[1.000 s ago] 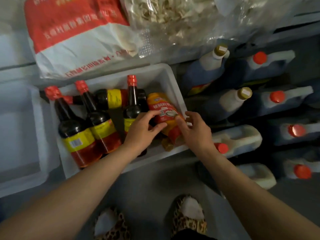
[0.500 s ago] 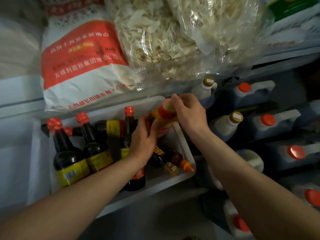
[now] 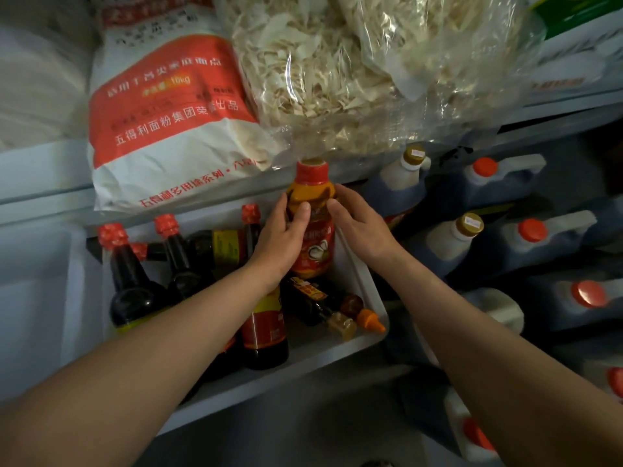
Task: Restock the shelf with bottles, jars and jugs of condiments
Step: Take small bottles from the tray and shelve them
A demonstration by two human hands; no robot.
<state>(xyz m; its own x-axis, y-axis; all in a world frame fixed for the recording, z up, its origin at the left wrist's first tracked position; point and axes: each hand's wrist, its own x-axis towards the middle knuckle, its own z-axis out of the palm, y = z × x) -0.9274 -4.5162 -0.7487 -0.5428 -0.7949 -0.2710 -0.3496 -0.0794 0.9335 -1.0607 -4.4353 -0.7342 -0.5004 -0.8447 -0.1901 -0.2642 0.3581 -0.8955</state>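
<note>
1. Your orange bottle (image 3: 312, 227) stands upright now, long axis vertical, red cap up and almost touching the underside of the clear bag of dried strips (image 3: 323, 85) on the shelf above. Base sits at the back right of the white bin (image 3: 365, 281), label w/ red band facing you.
2. L hand (image 3: 281, 242) wraps the bottle's left side, thumb across the front just below the shoulder, fingers curled round it — a firm hold. R hand (image 3: 362, 224) is on the bottle's right side w/ fingers fairly straight, fingertips touching the shoulder; looks more like steadying than clasping.
3. Both forearms reach in from the bottom corners, wrists roughly level, palms facing each other.
4. Vs. half a sec ago: bottle was tilted w/ cap toward you and R hand over the top; now it's upright and R hand has slid down to the side. L hand stays on it.
5. In the bin beside it: dark sauce bottles (image 3: 135, 281) w/ red caps standing at left, small bottles (image 3: 323, 308) lying at front right. Big jugs (image 3: 526, 237) w/ red caps fill the shelf to the right; flour sack (image 3: 161, 123) above left.
</note>
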